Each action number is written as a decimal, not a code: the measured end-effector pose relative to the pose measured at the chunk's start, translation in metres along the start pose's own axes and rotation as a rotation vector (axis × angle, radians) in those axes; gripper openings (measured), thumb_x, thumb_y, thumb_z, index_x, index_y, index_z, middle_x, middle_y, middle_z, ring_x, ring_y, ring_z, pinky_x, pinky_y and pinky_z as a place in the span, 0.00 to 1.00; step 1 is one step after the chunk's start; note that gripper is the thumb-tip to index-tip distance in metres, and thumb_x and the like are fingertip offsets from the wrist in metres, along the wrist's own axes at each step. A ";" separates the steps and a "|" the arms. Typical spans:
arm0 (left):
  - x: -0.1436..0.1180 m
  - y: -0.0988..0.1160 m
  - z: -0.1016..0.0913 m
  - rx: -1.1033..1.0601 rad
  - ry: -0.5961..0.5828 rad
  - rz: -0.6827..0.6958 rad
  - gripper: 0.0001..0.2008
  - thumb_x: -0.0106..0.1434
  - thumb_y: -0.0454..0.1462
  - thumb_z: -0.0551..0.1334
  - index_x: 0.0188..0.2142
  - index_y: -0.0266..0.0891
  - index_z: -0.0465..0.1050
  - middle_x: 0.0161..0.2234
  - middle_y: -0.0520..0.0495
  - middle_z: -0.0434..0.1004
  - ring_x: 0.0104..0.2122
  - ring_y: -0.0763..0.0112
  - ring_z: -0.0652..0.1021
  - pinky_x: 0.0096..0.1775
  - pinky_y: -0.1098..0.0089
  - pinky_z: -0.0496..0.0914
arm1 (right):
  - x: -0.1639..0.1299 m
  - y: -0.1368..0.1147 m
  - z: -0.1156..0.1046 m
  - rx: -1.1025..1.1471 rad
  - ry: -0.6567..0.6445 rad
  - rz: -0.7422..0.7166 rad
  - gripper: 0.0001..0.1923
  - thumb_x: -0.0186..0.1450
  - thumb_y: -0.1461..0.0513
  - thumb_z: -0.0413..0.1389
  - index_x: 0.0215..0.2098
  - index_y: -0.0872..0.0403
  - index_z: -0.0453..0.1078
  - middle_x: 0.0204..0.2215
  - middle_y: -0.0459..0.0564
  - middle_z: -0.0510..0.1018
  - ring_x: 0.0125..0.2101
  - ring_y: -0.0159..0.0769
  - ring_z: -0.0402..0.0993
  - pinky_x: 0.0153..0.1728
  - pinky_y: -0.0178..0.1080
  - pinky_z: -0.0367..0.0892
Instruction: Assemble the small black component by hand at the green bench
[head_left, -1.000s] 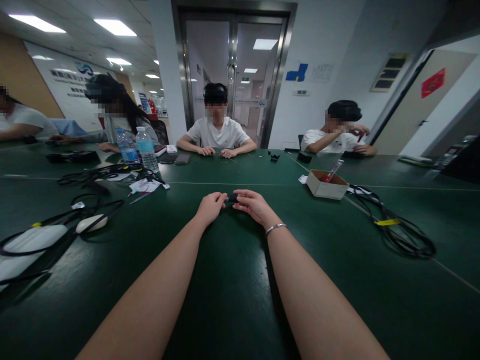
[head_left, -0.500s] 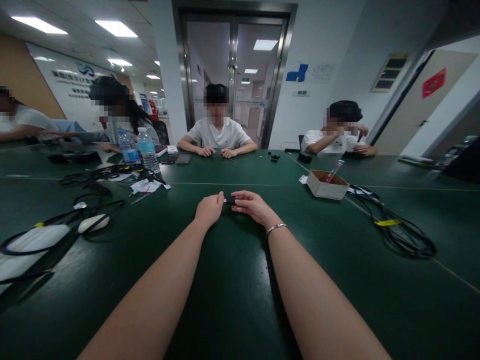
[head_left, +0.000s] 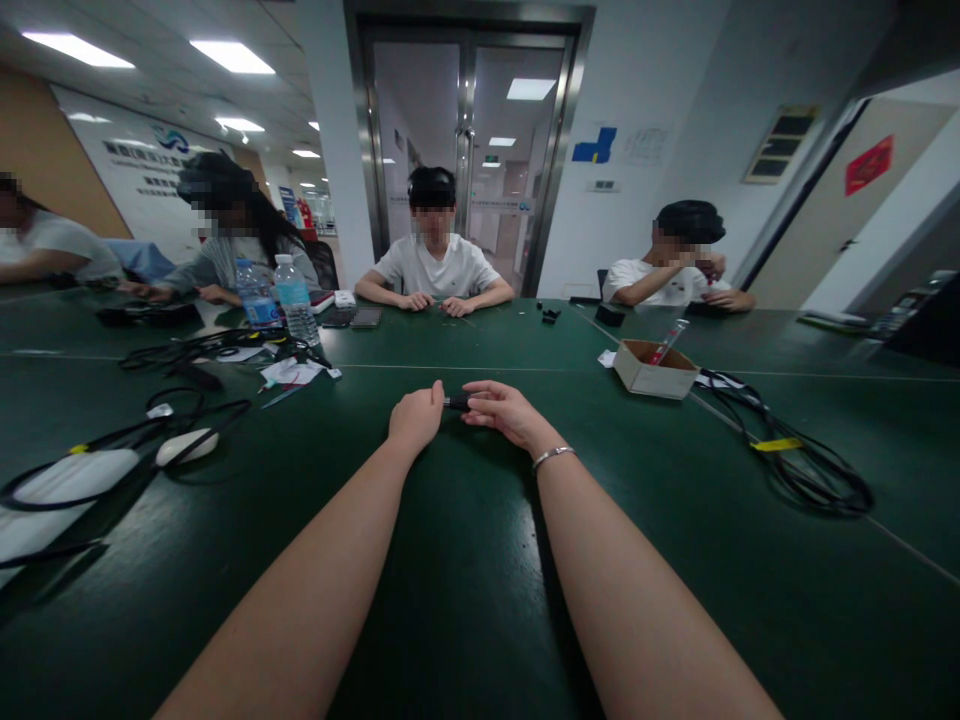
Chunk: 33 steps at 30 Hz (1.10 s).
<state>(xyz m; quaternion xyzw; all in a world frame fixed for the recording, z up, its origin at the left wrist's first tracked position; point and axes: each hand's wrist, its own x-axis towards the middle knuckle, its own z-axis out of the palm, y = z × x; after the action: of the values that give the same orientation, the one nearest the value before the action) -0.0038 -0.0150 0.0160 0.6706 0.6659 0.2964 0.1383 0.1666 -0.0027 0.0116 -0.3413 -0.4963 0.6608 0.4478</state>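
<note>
The green table (head_left: 465, 600) fills most of the view, and everything else sits in relation to it. Across its far edge three people sit with their own hands busy near their chests; a fourth sleeve shows at the far left. On the table's right side lies a coil of black cable (head_left: 802, 465) with a yellow tag, and just beyond it, toward the far edge, an open cardboard box (head_left: 654, 368). On the left side stand two water bottles (head_left: 277, 297), with a tangle of black leads (head_left: 142, 430) nearer the wearer.

At the table's middle the left hand (head_left: 415, 418) and right hand (head_left: 504, 411) meet just above the surface. Between them is a small black part (head_left: 457, 402): the right thumb and fingers pinch its right end, the left fingers are curled closed against its left end. A bracelet (head_left: 551, 456) rings the right wrist.

Compared with a second ago, the hands have drawn slightly apart, so a little more of the black part shows between them, along with a pale tip at its left end. Judging by that, the piece is being pulled or worked lengthwise, not set down.
</note>
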 end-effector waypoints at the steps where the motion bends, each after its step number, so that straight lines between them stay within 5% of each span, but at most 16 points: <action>1: 0.000 0.000 0.000 0.008 -0.002 0.009 0.29 0.66 0.49 0.39 0.24 0.39 0.73 0.27 0.41 0.76 0.26 0.61 0.74 0.30 0.65 0.63 | 0.000 0.000 0.000 -0.004 0.006 0.009 0.13 0.59 0.75 0.58 0.41 0.60 0.70 0.31 0.52 0.77 0.26 0.33 0.78 0.30 0.31 0.77; 9: -0.003 0.001 0.004 0.065 0.094 0.145 0.29 0.68 0.48 0.39 0.27 0.39 0.73 0.27 0.42 0.75 0.30 0.62 0.74 0.33 0.67 0.62 | 0.001 -0.001 0.002 0.003 0.055 0.038 0.04 0.65 0.67 0.57 0.39 0.61 0.69 0.19 0.48 0.74 0.20 0.32 0.75 0.22 0.30 0.75; 18: -0.003 0.002 0.006 0.033 0.145 0.333 0.21 0.69 0.46 0.43 0.28 0.40 0.66 0.29 0.45 0.72 0.33 0.63 0.71 0.33 0.68 0.59 | -0.001 -0.003 0.004 0.037 0.111 0.024 0.05 0.67 0.64 0.54 0.37 0.60 0.67 0.17 0.48 0.73 0.16 0.31 0.71 0.18 0.30 0.71; 33: 0.000 -0.001 0.007 -0.104 0.105 0.340 0.13 0.68 0.42 0.48 0.32 0.40 0.65 0.34 0.47 0.72 0.35 0.66 0.71 0.35 0.69 0.62 | 0.001 0.000 0.001 0.127 0.112 0.014 0.02 0.66 0.68 0.55 0.37 0.62 0.68 0.22 0.51 0.76 0.21 0.32 0.75 0.26 0.35 0.76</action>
<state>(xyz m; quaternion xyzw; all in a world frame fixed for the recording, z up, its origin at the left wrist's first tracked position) -0.0008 -0.0136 0.0102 0.7491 0.5328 0.3843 0.0856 0.1651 -0.0023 0.0123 -0.3518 -0.4251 0.6740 0.4911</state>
